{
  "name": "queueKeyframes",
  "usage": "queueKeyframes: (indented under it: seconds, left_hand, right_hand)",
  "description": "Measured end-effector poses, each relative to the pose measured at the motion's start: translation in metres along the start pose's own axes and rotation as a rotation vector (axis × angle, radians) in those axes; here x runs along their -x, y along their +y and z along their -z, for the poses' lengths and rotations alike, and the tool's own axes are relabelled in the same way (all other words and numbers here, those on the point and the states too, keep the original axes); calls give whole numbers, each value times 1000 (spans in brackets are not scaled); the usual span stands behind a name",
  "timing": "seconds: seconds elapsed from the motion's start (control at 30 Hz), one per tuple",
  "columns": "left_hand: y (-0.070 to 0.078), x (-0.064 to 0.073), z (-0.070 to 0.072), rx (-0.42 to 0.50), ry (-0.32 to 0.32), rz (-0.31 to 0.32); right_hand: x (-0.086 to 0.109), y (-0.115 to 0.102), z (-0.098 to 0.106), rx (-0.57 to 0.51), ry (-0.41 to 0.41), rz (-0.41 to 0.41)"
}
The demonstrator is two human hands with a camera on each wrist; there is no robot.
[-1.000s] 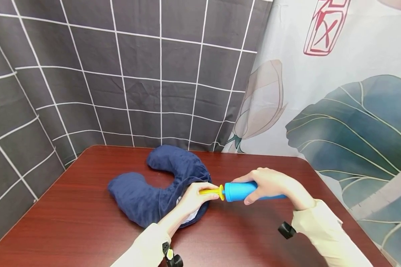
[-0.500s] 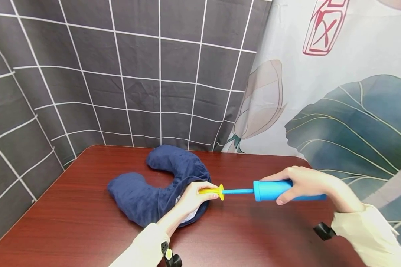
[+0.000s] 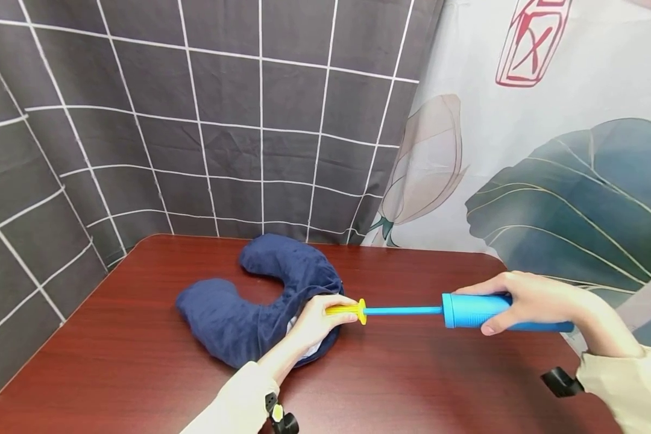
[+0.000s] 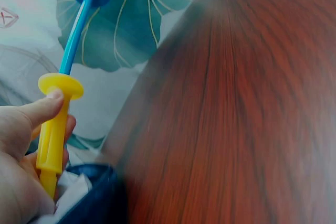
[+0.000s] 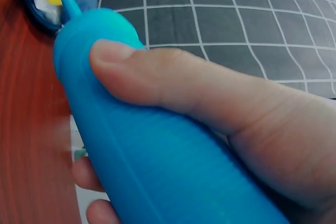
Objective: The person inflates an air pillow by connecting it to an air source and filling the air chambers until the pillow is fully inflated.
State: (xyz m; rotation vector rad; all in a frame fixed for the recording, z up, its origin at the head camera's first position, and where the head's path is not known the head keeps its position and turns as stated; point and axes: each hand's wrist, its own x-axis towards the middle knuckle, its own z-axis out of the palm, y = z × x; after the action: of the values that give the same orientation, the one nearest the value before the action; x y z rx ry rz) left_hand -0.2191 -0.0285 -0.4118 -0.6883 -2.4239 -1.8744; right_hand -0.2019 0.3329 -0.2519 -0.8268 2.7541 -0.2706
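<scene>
A hand pump with a blue barrel [image 3: 474, 311], a thin blue rod [image 3: 404, 311] and a yellow flanged end [image 4: 51, 140] lies level between the two hands. My left hand [image 3: 316, 316] pinches the yellow end between thumb and fingers at the opening of a navy U-shaped neck pillow [image 3: 233, 325]. White material [image 4: 73, 195] shows inside that opening. Whether the pump's tip sits in a valve is hidden. My right hand [image 3: 542, 301] grips the blue barrel, thumb [image 5: 126, 72] along its near side. A long stretch of rod shows between barrel and yellow flange.
Beneath everything is a reddish-brown wooden table [image 3: 114, 343]. A dark grey curtain with white grid lines [image 3: 222, 150] hangs behind it. On the right is a white cloth printed with leaves and a bud [image 3: 428, 163]. Each wrist carries a small black camera.
My right hand has moved to the right with the blue barrel, drawing out more and more of the rod. The left hand, yellow end and neck pillow have stayed in place.
</scene>
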Motion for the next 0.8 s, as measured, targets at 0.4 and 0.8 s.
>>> queueKeyframes:
  seconds: [0.4, 0.8]
  left_hand:
    - [2, -3, -3, 49, 30, 36]
    - [2, -2, -2, 64, 29, 57]
  right_hand:
    - [-47, -32, -13, 41, 34, 116]
    - [-102, -68, -39, 57, -7, 141]
